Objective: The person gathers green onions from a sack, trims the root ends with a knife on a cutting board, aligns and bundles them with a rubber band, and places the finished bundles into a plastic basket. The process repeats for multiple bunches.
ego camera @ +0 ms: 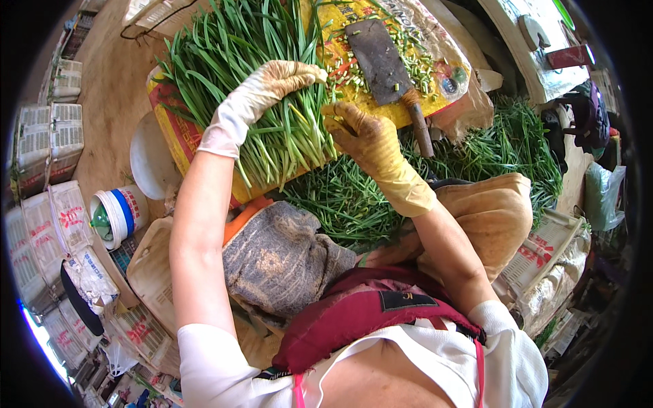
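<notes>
In a cream glove, my left hand [270, 89] reaches across a thick bundle of garlic chives [285, 137], its fingertips drawn together by the right side of the bundle. Whether something small is pinched there, I cannot tell. My right hand [365, 135], gloved in stained yellow, is beside the pale stem ends with thumb and fingers curled but apart; nothing shows between them. Under the chives is a yellow and red printed board [173, 137]. A broad-bladed cleaver [380, 61] lies flat on it, handle over the front edge, among cut stem pieces [423, 74].
Loose chives [352, 199] are heaped below the board and to its right. A white bucket [133, 206] with a green bottle stands left, near stacked plastic crates [66, 219]. Grey cloth [275, 255] covers one knee. A white table [551, 61] stands at upper right.
</notes>
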The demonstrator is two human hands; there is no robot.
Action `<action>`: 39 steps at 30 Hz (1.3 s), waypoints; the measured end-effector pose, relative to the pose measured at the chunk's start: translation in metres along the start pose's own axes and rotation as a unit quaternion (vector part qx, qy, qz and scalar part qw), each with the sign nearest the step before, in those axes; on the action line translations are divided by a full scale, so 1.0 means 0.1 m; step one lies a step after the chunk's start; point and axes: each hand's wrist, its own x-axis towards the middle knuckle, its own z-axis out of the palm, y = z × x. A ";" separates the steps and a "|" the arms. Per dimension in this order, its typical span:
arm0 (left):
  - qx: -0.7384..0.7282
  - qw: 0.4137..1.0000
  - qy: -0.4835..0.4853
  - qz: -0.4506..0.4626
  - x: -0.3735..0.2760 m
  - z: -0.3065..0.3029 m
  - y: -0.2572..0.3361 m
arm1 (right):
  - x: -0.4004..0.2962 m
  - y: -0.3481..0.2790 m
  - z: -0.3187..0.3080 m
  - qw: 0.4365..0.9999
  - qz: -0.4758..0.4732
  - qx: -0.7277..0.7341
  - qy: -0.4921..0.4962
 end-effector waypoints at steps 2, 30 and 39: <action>0.028 1.000 -0.012 0.000 0.00 -0.04 0.05 | 0.11 -0.27 -0.06 0.993 -0.029 -0.107 -0.036; 0.303 0.937 -0.061 0.160 0.00 0.15 0.34 | 0.12 -0.06 0.54 0.965 -0.063 -0.244 -0.076; 0.170 0.984 -0.030 0.046 0.00 0.23 0.06 | -1.75 0.06 -0.40 0.857 0.021 -0.348 -0.381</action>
